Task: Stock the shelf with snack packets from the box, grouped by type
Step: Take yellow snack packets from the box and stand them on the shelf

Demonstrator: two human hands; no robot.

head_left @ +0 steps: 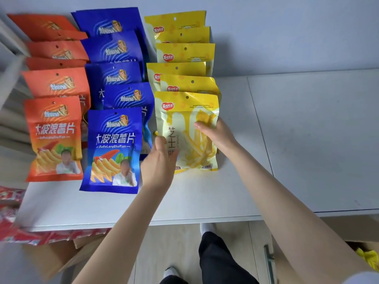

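Three rows of snack packets lie on the white shelf (307, 130): orange packets (54, 138) at the left, blue packets (114, 150) in the middle, yellow packets (180, 56) at the right. The front yellow packet (184, 124) lies between my hands. My left hand (159, 162) touches its lower left edge with relaxed fingers. My right hand (216, 133) grips its right side, thumb laid across the front and fingers behind it.
A cardboard box (51, 259) with red packets (24, 234) stands on the floor at the lower left. Another box (365, 253) with yellow packets sits at the lower right. The shelf's right half is bare. My legs and feet show below the shelf edge.
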